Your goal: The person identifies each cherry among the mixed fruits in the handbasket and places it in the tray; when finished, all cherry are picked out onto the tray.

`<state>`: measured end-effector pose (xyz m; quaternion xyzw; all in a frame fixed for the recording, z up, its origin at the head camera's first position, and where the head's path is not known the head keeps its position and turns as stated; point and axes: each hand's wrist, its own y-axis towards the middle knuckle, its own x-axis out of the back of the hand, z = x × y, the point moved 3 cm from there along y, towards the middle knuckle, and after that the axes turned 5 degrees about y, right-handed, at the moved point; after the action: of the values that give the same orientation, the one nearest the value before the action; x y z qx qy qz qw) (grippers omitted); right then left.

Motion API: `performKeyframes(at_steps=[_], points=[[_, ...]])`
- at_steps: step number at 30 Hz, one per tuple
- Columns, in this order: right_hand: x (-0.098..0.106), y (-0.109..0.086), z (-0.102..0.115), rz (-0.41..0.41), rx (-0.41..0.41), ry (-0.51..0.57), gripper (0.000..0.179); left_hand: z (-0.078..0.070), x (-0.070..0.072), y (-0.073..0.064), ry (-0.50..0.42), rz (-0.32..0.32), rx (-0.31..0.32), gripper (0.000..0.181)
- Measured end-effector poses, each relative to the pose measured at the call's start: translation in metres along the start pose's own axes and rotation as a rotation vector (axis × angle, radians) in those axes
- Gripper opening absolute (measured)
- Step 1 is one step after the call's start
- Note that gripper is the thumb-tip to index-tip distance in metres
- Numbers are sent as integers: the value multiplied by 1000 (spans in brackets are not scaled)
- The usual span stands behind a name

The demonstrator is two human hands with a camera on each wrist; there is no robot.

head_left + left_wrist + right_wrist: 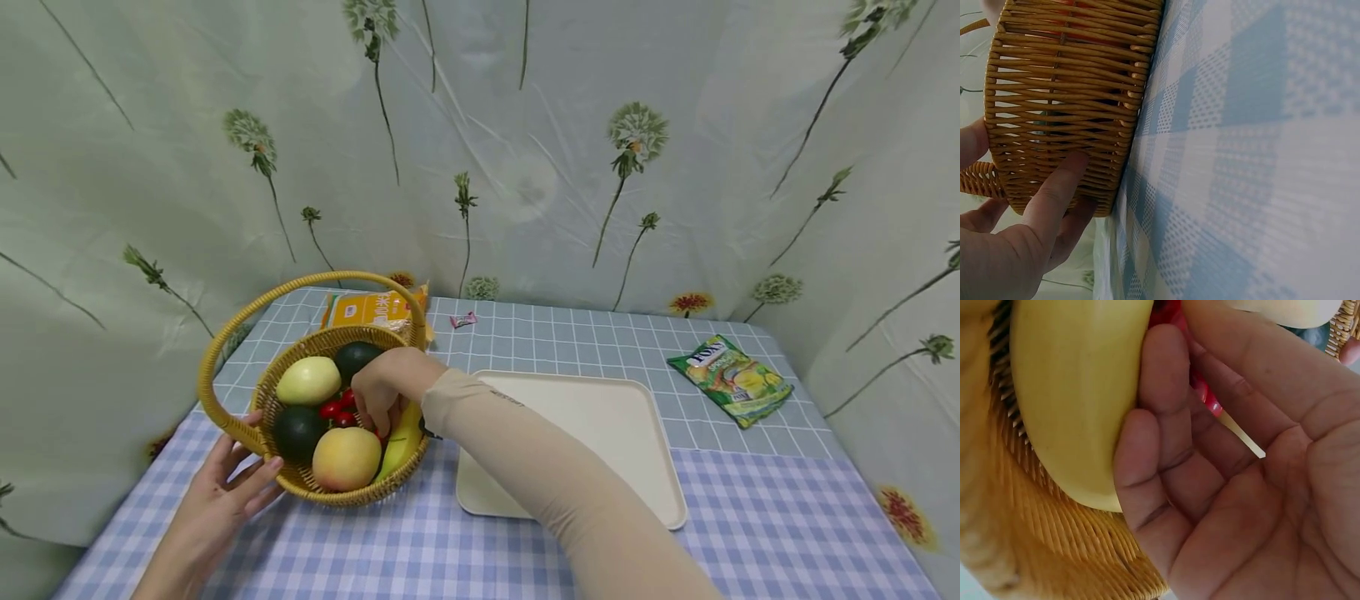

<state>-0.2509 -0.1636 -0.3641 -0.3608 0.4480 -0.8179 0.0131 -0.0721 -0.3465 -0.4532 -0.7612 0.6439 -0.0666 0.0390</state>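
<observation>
A round wicker basket (pixel 367 498) with a tall hooped handle (pixel 300 287) stands on the left of the table. It holds a yellow-green fruit (pixel 308 381), dark green fruits (pixel 298 433), a peach (pixel 347 458), a banana (pixel 402 442) and small red fruits (pixel 344 418). My left hand (pixel 217 492) grips the basket's left side at the handle base; its fingers (pixel 1054 194) lie on the woven wall. Inside the basket, my right hand (pixel 386 387) reaches down with bent fingers (pixel 1138 450) beside the banana. Red shows at the fingertips, but whether they pinch it is hidden.
A cream tray (pixel 667 492) lies right of the basket, partly beneath the right forearm. Behind the basket is an orange packet (pixel 363 310), with a small pink wrapped sweet (pixel 463 320) nearby. A green FOX'S bag (pixel 731 381) lies at the far right.
</observation>
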Motion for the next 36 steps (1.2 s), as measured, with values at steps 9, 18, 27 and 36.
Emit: performKeyframes(at_steps=[9,18,27,36], points=[[-1,7,3,21,10,-79,9,0,-1,0,13,-15,26,76],[0,5,1,29,25,-26,9,1,0,1,13,-10,10,76],[-4,1,-1,-2,64,-19,9,1,0,0,36,-8,36,77],[-4,-6,-5,-37,144,23,5,0,-1,0,65,-26,103,78]])
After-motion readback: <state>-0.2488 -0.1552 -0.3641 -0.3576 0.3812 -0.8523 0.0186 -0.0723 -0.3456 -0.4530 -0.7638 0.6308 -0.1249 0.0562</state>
